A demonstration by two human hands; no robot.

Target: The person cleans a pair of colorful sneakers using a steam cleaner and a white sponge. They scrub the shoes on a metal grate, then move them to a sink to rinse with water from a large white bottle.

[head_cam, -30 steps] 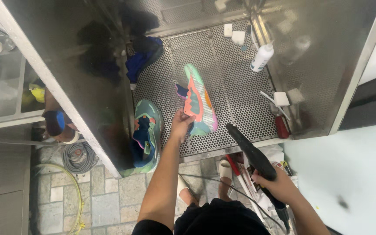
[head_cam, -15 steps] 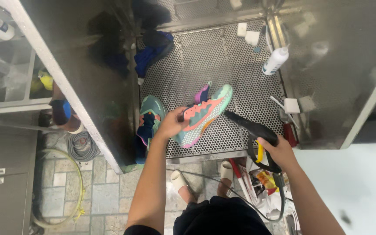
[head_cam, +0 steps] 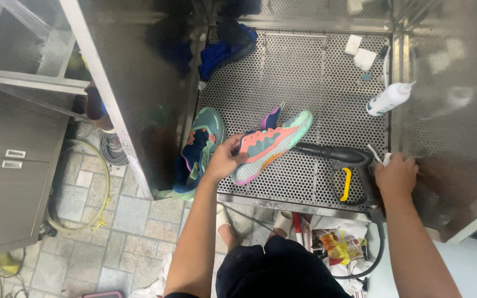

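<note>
- Sneaker point(head_cam: 271, 144): mint, coral and teal upper with a purple heel tab, tilted on its side above the perforated steel surface point(head_cam: 305, 83), near its front edge.
- Left hand point(head_cam: 224, 160) is closed around the sneaker's heel end; toe points up and to the right. Only one end is gripped, so the shoe could twist or slip out, likely worse if wet.
- Second sneaker point(head_cam: 200, 149), same colours, leans at the left edge of the surface against the steel wall; a knock could tip it to the floor.
- Right hand point(head_cam: 396, 175) rests at the handle end of the black spray gun point(head_cam: 343, 165) lying on the surface; whether it actually grasps it cannot be told. A bump on the yellow trigger risks stray spray.
- White squeeze bottle point(head_cam: 387, 99) lies nearby on its side; could roll.
</note>
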